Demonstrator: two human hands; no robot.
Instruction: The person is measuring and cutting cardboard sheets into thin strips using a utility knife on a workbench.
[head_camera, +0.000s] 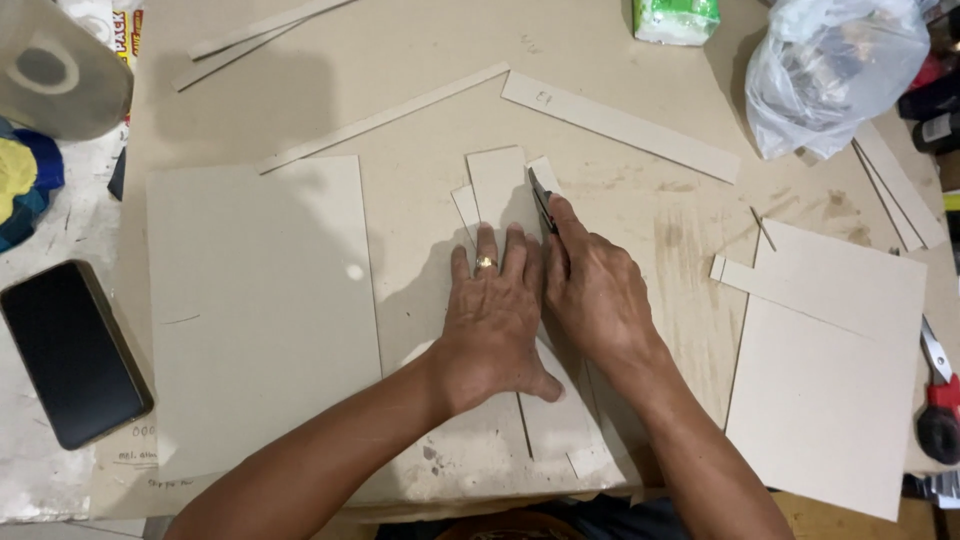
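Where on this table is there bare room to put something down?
Bare board lies between the long strip and the right hand, and above the big sheet at top left. It is crowded around both hands, by the plastic bag and by the phone.

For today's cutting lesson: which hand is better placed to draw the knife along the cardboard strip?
The right hand: it holds the knife at the cardboard strip. The left hand lies flat, pressing it down.

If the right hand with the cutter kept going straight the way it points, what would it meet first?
The right hand points its cutter up and slightly left, away from the person. Past the stacked board pieces, it would probably first reach the long cardboard strip; depth is uncertain.
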